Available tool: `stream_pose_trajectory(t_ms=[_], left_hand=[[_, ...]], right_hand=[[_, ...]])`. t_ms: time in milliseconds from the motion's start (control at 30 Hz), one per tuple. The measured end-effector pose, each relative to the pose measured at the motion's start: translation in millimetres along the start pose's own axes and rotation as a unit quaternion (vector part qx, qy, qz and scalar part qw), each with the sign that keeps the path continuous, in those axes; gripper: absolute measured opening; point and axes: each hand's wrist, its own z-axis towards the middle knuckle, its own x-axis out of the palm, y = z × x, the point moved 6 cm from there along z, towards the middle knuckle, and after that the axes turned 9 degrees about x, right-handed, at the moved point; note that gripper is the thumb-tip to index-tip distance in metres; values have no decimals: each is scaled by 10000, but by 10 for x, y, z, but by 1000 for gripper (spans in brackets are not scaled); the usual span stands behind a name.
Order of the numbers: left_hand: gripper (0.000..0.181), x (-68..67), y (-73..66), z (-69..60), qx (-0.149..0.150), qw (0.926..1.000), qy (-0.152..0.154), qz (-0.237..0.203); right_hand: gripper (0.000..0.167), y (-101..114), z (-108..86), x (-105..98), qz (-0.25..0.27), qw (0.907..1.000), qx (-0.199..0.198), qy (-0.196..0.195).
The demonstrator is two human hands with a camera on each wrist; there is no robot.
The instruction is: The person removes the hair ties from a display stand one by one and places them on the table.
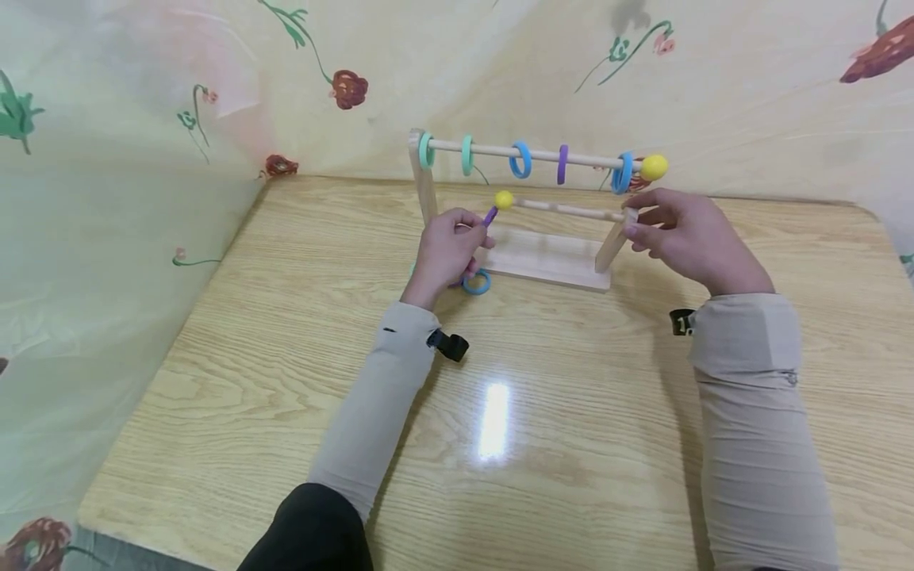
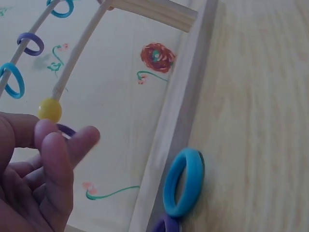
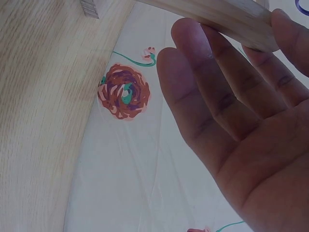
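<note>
My left hand (image 1: 448,247) pinches a purple ring (image 1: 490,216) between thumb and fingers, right by the yellow ball (image 1: 504,200) at the free end of the lower wooden rod (image 1: 567,208). In the left wrist view the fingertips cover most of this purple ring (image 2: 66,130), so I cannot tell whether it is around the ball. With thumb and fingers, my right hand (image 1: 696,238) grips the top of the short post (image 1: 611,247) that carries that rod. A blue ring (image 1: 477,292) lies by the stand's base (image 1: 546,258), below my left hand, with another purple ring (image 2: 166,225) against it.
Above, the upper rod (image 1: 493,149) runs from the tall post (image 1: 425,186) to another yellow ball (image 1: 654,167). Several green, blue and purple rings hang along it. Behind the wooden table (image 1: 286,333) is a flower-patterned cloth (image 1: 500,71).
</note>
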Motion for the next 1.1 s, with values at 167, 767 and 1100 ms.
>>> stream_pose_trajectory(t_ms=[167, 767, 1100], left_hand=[[17, 21, 14, -119, 90, 9986, 407, 314], [26, 364, 172, -472, 225, 9659, 1973, 1661], [31, 573, 167, -592, 514, 9301, 2582, 2561]], right_hand=[[43, -5, 4, 1, -20, 10000, 15, 27], [42, 4, 28, -9, -69, 10000, -25, 49], [42, -4, 55, -33, -33, 10000, -50, 35]])
